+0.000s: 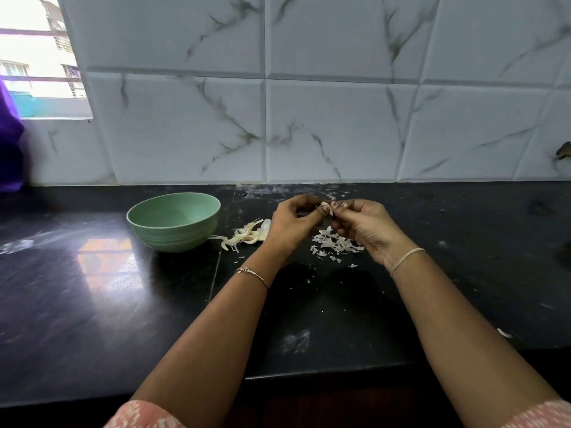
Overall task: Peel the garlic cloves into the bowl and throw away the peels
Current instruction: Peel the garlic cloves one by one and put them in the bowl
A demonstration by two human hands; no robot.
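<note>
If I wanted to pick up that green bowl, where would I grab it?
Likely take the bowl by its near-left rim, coming from above with a thumb inside. It stands upright and looks empty, its wall curves under to a narrow foot, and garlic lies close on its right.

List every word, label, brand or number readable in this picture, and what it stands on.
None: no text can be read.
The green bowl is plain, the wall tiles carry only marble veining, the black counter bears no marking, and the view through the window is too washed out to read.
</note>
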